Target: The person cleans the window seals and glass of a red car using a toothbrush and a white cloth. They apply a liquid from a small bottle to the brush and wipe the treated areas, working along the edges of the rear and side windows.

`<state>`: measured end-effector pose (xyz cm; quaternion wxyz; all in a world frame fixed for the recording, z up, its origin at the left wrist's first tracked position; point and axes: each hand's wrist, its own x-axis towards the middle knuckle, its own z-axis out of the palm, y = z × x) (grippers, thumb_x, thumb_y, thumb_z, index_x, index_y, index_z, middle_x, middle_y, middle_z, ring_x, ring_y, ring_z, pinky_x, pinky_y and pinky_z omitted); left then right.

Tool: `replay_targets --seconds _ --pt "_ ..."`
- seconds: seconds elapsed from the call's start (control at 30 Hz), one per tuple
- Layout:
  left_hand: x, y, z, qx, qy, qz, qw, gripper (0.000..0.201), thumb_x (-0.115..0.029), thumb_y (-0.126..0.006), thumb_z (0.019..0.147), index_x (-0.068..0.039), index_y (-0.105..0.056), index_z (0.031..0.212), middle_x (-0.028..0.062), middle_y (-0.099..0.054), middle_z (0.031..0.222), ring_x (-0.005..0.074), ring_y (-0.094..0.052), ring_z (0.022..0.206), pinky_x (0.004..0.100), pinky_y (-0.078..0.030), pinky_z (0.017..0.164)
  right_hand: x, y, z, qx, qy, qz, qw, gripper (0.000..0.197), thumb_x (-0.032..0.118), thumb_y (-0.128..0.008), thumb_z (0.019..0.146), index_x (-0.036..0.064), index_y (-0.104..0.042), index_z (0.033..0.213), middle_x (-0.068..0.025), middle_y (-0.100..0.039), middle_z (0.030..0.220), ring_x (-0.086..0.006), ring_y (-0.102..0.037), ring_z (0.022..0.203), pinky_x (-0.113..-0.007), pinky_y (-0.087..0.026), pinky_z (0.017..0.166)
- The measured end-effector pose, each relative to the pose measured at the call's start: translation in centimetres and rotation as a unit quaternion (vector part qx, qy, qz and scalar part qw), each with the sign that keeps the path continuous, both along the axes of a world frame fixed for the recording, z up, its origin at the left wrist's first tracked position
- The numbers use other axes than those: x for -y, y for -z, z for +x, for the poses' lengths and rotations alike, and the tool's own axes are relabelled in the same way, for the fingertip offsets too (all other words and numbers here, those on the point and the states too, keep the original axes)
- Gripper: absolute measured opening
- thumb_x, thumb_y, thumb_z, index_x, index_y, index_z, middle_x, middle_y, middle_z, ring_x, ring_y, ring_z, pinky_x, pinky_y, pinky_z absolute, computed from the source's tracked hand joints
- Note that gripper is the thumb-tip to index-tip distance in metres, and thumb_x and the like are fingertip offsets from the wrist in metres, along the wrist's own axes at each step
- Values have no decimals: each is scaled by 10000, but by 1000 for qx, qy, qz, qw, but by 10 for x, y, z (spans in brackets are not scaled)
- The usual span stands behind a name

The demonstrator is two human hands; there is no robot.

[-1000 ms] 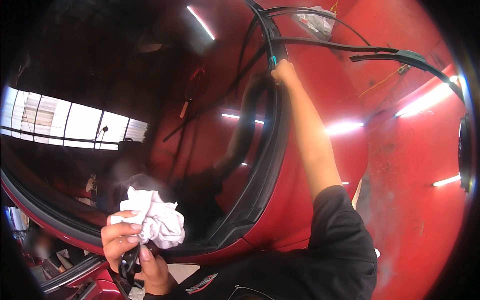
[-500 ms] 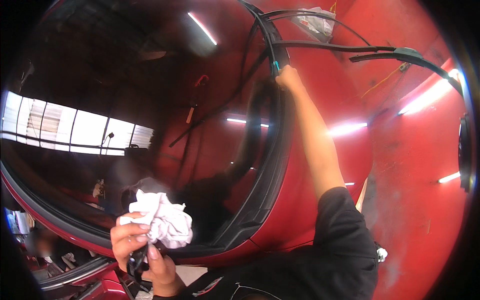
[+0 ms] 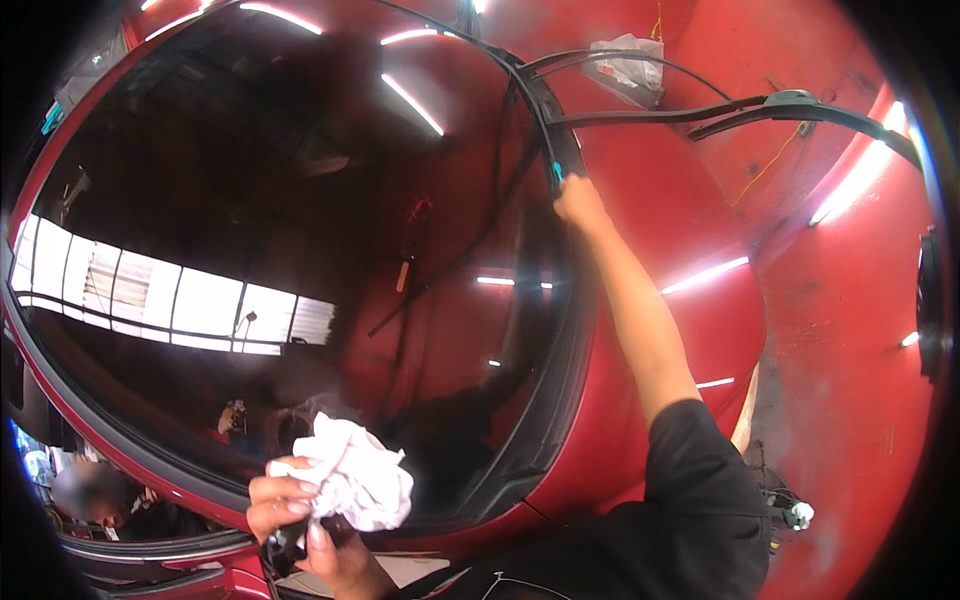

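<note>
A car's dark glossy windshield (image 3: pixel 250 250) fills the left and middle. My left hand (image 3: pixel 300 515), low in the middle, grips a crumpled white cloth (image 3: pixel 360 475). A dark object, too shadowed to name, shows in the same hand below the cloth. My right arm stretches far forward. Its hand (image 3: pixel 580 203) is closed at the glass edge beside the black cowl trim (image 3: pixel 565 400). A small teal piece (image 3: pixel 558 172) sticks out beyond the fingers; the rest of it is hidden.
Raised wiper arms (image 3: pixel 650 117) reach right from the cowl, beyond my right hand. The red hood (image 3: pixel 670 330) lies under my right arm. A plastic bag (image 3: pixel 628 72) is at the far right. At lower left, a person (image 3: pixel 100 500) is visible beyond the car's edge.
The view has shifted, showing more of the windshield's far edge. My right hand stays at the glass edge with the teal piece. My left hand still holds the cloth.
</note>
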<state>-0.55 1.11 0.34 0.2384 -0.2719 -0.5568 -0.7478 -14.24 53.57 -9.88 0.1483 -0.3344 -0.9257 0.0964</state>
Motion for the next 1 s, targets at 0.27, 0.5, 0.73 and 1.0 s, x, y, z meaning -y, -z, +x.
replay_targets --seconds 0.27,0.5,0.73,1.0 --pt "-7 3 6 34 -9 3 999 303 -206 -500 709 -42 -416 950 139 -426 927 305 -455 942 461 -347 896 -19 -11 -6 -12 17 -57 998 246 77 -634 728 -19 -658 954 -247 -673 884 -334 -692 772 -401 -565 702" --pt "-13 4 6 29 -25 28 999 304 -229 -469 690 -51 -381 921 144 -402 892 285 -433 897 468 -357 849 6 -28 5 5 6 -84 996 250 81 -631 732 -35 -659 952 -261 -670 872 -339 -694 789 -401 -564 713" --pt "-11 7 9 30 -5 3 1000 325 -271 -493 703 -60 -389 928 140 -412 899 300 -456 873 467 -375 825 -25 -21 6 3 -17 -32 999 333 97 -613 749 -15 -650 1060 -291 -657 915 -356 -686 797 -407 -554 710" --pt "-6 5 9 24 -11 -11 1000 312 -273 -460 707 -72 -355 922 132 -390 890 302 -447 910 473 -382 814 -16 -6 16 -6 -35 -31 999 319 74 -594 788 -77 -627 1067 -278 -663 884 -310 -695 701 -388 -547 617"
